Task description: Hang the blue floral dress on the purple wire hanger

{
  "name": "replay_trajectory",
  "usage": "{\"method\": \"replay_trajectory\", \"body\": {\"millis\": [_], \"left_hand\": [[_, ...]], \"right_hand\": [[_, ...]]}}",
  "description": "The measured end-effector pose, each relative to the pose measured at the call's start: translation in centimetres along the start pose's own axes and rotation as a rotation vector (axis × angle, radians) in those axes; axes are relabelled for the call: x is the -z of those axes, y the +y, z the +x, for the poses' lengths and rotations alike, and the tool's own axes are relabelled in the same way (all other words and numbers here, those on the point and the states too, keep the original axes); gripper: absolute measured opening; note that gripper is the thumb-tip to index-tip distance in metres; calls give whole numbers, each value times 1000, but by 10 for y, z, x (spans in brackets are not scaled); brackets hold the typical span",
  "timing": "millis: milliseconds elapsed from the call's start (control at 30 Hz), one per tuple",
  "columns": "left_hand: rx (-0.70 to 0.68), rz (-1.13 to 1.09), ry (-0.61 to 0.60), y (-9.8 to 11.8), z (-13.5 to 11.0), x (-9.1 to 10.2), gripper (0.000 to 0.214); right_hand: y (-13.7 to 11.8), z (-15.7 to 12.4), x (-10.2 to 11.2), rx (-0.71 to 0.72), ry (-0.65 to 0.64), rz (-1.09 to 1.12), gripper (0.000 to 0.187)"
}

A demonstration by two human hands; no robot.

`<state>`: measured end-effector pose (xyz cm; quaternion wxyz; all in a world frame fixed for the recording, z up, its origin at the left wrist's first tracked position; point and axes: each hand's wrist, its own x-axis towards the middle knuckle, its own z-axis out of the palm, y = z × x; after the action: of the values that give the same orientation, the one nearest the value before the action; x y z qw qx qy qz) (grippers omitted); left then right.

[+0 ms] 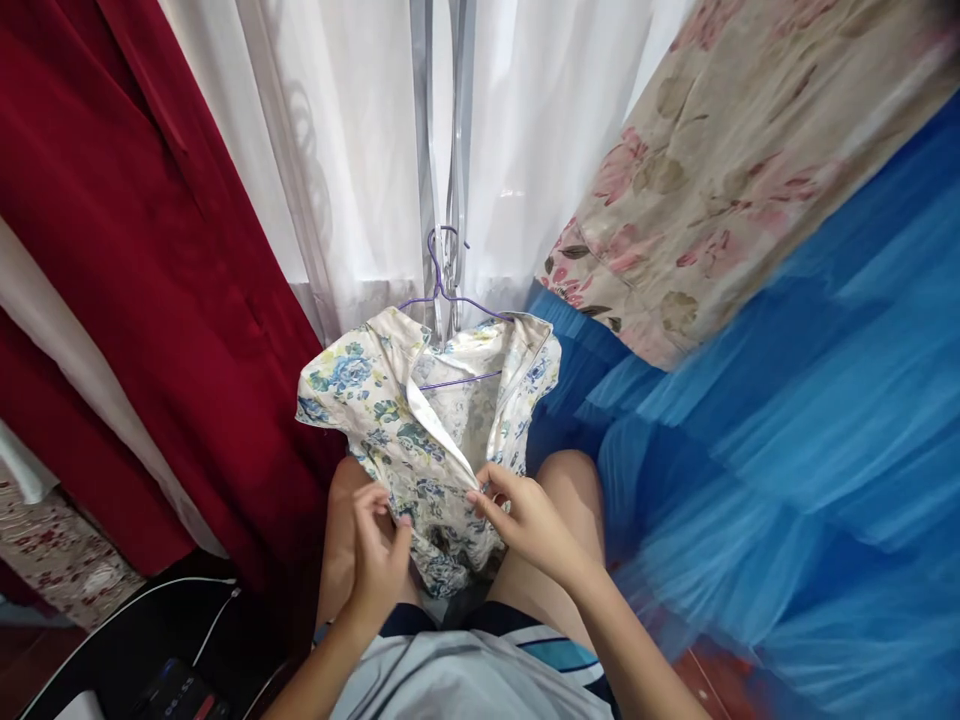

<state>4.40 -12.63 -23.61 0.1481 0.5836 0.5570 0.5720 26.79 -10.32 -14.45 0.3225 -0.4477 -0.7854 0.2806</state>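
A floral blouse (435, 450), cream with blue and green flowers, hangs on a purple wire hanger (436, 285) and drapes over my lap between the knees. Its front is open at the neck, with a white inner edge showing. My right hand (517, 505) pinches the lower end of that front opening between thumb and fingers. Beside the blouse's left side, my left hand (382, 550) has its fingers bent and the thumb held apart, nothing between them. Whether its fingertips touch the cloth I cannot tell.
White curtains (345, 140) and grey straps (442, 120) hang ahead. Red cloth (172, 250) is on the left; a beige flowered cloth (690, 190) and blue tulle (750, 460) crowd the right. At lower left, a dark surface (135, 640) holds a white cable (214, 625) and a phone (180, 690).
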Motion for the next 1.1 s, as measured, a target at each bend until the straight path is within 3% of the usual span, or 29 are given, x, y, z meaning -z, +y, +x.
{"method": "replay_trajectory", "body": {"millis": [67, 133, 300, 433, 500, 600, 667, 800, 867, 933, 1033, 1100], "left_hand": [[-100, -10, -205, 16, -14, -13, 29], [-118, -44, -337, 27, -19, -25, 34], [-151, 36, -409, 30, 1, -35, 40], [-150, 350, -506, -4, 23, -24, 31], [25, 504, -547, -33, 28, -16, 36], [270, 613, -620, -64, 29, -6, 45], [257, 492, -748, -63, 25, -4, 34], [194, -15, -1011, -19, 10, -17, 24], [156, -227, -943, 2, 0, -29, 22], [72, -300, -719, 14, -8, -39, 21], [-60, -194, -326, 23, -14, -44, 15], [-123, -140, -229, 26, -15, -44, 19]], "right_hand": [[-4, -1, -7, -3, -17, 24, 13], [-9, -3, -15, 9, -39, 55, 6], [-14, -5, -20, 26, -36, 136, 5], [-2, -4, 2, -23, 119, 178, 5], [5, -5, 15, -51, 194, 197, 6], [9, -4, 24, -78, 202, 236, 5], [7, -3, 20, -81, 161, 242, 4], [-2, 0, -7, -60, 67, 174, 8], [-7, -1, -19, -32, 17, 138, 14], [-11, -4, -25, 4, -20, 121, 19], [-14, -7, -20, 47, -49, 125, 19], [-17, -8, -13, 72, -84, 131, 19]]}}
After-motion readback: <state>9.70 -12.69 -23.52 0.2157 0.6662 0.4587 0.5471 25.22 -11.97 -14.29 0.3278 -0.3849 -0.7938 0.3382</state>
